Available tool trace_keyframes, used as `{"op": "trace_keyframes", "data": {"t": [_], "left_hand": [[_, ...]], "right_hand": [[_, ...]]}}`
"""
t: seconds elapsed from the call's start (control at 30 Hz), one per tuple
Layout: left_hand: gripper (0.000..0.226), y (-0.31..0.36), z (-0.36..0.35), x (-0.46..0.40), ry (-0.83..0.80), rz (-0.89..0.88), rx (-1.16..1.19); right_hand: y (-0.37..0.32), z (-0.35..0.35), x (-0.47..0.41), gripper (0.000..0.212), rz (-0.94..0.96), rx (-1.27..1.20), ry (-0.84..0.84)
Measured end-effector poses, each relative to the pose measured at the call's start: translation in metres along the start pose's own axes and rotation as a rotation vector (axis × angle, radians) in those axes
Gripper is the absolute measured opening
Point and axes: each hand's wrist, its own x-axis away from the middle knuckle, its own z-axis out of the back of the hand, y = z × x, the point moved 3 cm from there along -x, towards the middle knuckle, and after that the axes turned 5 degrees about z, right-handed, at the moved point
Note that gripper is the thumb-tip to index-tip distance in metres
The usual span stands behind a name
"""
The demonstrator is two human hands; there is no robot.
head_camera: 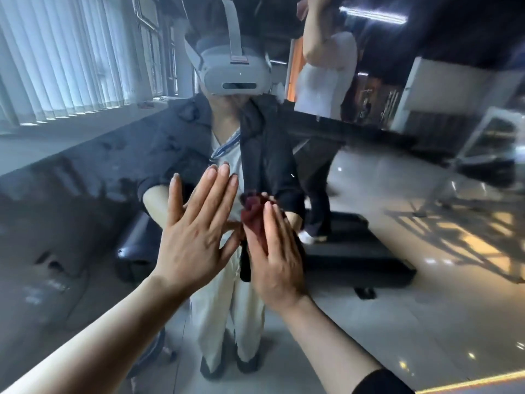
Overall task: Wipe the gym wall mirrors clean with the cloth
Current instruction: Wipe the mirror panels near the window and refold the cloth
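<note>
The left hand (196,231) lies flat on the mirror (397,194), fingers spread. At its three o'clock, the right hand (277,263) presses the dark red cloth (252,213) to the glass, fingers straight and together.

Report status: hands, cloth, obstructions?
Left hand open, flat on mirror. Right hand open, pressing dark red cloth to glass. Nothing in the way.

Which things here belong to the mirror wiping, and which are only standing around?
For the job:
- dark red cloth
- wall mirror
- right hand, pressing the cloth flat on the glass
- left hand, flat, fingers straight

Only around (reflected):
- treadmill
- window blinds
- second person
</note>
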Motion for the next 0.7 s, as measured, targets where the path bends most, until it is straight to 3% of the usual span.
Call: {"op": "trace_keyframes", "data": {"t": [0.1,0.27,0.33,0.47,0.53,0.6,0.7], "left_hand": [[0.07,0.0,0.005,0.0,-0.013,-0.01,-0.015],[0.077,0.004,0.007,-0.001,-0.029,0.005,-0.058],[0.077,0.004,0.008,-0.001,-0.034,0.007,-0.056],[0.078,0.002,0.013,-0.001,-0.057,-0.006,-0.051],[0.08,0.001,0.015,-0.001,-0.069,-0.01,-0.051],[0.081,0.003,0.015,-0.001,-0.07,-0.002,-0.047],[0.082,0.005,0.014,0.0,-0.076,0.018,-0.032]], "right_hand": [[0.021,0.009,0.015,0.035,0.108,-0.04,-0.063],[0.07,0.035,-0.066,0.042,-0.531,-0.079,0.302],[0.057,0.03,-0.08,0.044,-0.479,-0.102,0.298],[0.016,0.013,-0.02,0.049,-0.107,-0.042,0.032],[0.014,0.019,0.0,0.044,-0.036,-0.053,-0.05],[0.025,0.027,-0.013,0.038,-0.092,-0.037,-0.023],[0.044,0.038,-0.058,0.046,-0.317,0.006,0.082]]}}
